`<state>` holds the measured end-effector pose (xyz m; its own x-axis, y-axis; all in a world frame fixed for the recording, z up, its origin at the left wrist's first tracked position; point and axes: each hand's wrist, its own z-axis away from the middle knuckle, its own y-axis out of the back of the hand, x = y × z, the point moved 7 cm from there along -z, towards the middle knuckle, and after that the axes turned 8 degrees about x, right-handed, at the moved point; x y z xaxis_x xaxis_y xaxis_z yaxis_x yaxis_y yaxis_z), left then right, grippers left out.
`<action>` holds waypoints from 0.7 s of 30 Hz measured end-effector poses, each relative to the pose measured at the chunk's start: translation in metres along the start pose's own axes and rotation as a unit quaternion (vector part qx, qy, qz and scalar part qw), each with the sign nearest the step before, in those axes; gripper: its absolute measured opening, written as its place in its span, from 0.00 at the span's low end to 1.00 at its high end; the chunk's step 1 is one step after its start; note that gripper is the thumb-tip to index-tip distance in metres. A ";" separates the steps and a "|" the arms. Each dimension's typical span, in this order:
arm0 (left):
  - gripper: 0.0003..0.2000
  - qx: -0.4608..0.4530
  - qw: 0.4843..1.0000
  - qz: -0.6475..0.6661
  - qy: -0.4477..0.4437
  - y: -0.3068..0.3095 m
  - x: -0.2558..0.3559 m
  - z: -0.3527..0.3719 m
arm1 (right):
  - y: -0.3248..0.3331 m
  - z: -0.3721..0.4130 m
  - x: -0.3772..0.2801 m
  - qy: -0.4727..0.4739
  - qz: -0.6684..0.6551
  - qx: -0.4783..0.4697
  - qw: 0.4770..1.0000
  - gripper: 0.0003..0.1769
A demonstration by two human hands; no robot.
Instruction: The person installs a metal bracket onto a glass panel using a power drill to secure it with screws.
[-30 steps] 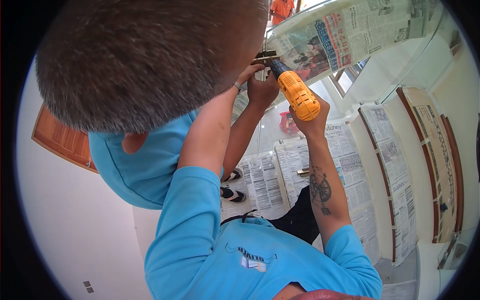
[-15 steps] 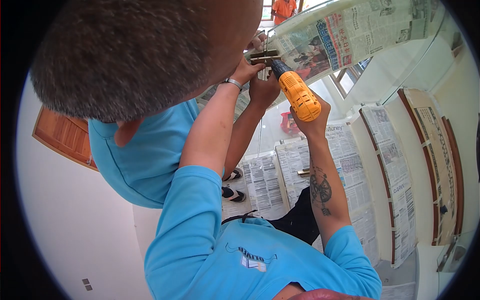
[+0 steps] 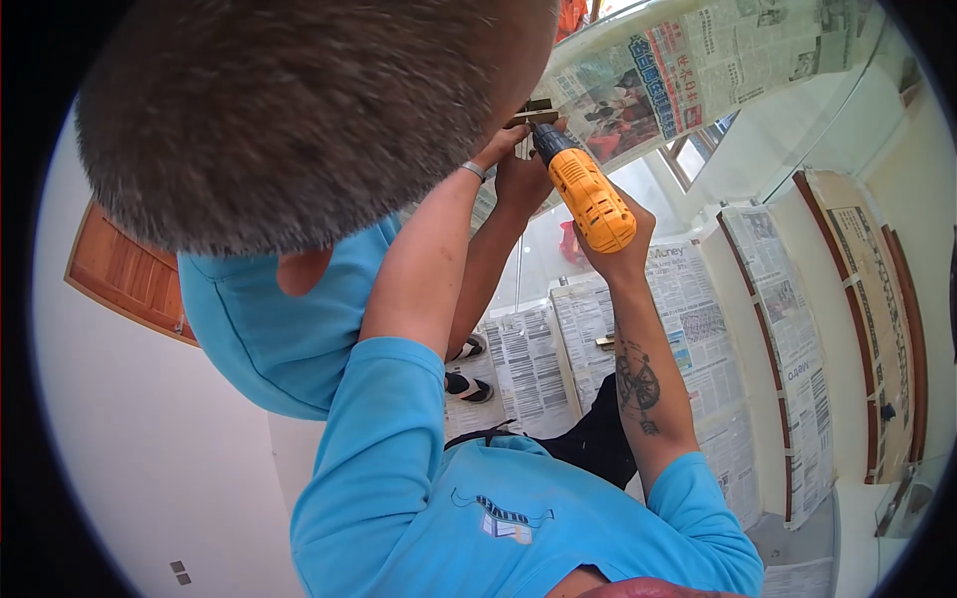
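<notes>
My right hand (image 3: 634, 245) grips the handle of a yellow and black power drill (image 3: 590, 199), its chuck up against a short brass-coloured metal bar (image 3: 535, 117). At the bar's near side is my left hand (image 3: 494, 151), a band on its wrist, fingers closed on the bar and partly covered by a co-worker's head (image 3: 299, 120). The co-worker's hand (image 3: 522, 181) is just below the bar, beside my left hand. The bar lies by the end of a newspaper-covered curved ledge (image 3: 688, 85).
Stair treads (image 3: 783, 349) with newspaper over them descend on the right. A glass panel (image 3: 837, 149) stands at upper right. The co-worker, in a blue shirt (image 3: 264, 324), leans in close on my left. A wooden door (image 3: 125, 274) is at far left.
The co-worker's head has moved right and now covers more of my left hand and the bar's left end. The drill has shifted slightly left and down, its chuck still at the bar.
</notes>
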<state>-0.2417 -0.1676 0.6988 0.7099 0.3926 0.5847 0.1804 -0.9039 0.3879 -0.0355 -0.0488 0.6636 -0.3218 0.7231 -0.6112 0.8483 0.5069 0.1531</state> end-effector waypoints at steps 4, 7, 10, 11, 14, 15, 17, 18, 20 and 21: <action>0.39 0.001 1.000 0.018 0.002 -0.004 0.005 -0.004 | 0.001 -0.004 -0.005 0.024 -0.013 0.007 1.000 0.26; 0.39 0.001 1.000 0.030 0.002 -0.002 0.007 -0.005 | 0.000 -0.001 -0.005 0.029 -0.003 0.005 1.000 0.26; 0.38 0.002 0.999 0.042 0.004 -0.003 0.008 -0.007 | -0.002 0.002 0.002 0.007 0.018 -0.009 1.000 0.27; 0.38 0.001 0.999 0.046 0.006 -0.004 0.008 -0.007 | -0.002 0.002 0.004 0.008 0.017 -0.005 1.000 0.28; 0.38 -0.004 0.998 0.057 0.010 -0.007 0.007 -0.006 | 0.000 0.003 0.002 0.002 0.018 -0.005 1.000 0.29; 0.38 -0.005 0.998 0.061 0.010 -0.008 0.008 -0.006 | 0.000 0.003 0.001 -0.001 0.019 -0.009 1.000 0.30; 0.37 -0.007 0.997 0.070 0.010 -0.010 0.008 -0.006 | 0.000 0.006 0.005 -0.008 0.016 -0.009 1.000 0.30; 0.37 -0.009 0.998 0.069 0.010 -0.011 0.008 -0.005 | 0.000 0.007 0.007 -0.015 0.012 -0.010 1.000 0.31; 0.38 0.019 0.999 -0.050 -0.002 -0.006 0.006 -0.004 | 0.000 0.010 0.006 -0.014 0.008 -0.007 1.000 0.32; 0.38 0.018 0.999 -0.051 -0.003 -0.007 0.006 -0.004 | 0.000 0.011 0.006 -0.012 0.004 -0.003 1.000 0.32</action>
<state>-0.2414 -0.1584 0.7021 0.6902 0.4822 0.5396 0.2767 -0.8648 0.4190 -0.0330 -0.0499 0.6520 -0.3049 0.7151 -0.6290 0.8477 0.5048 0.1631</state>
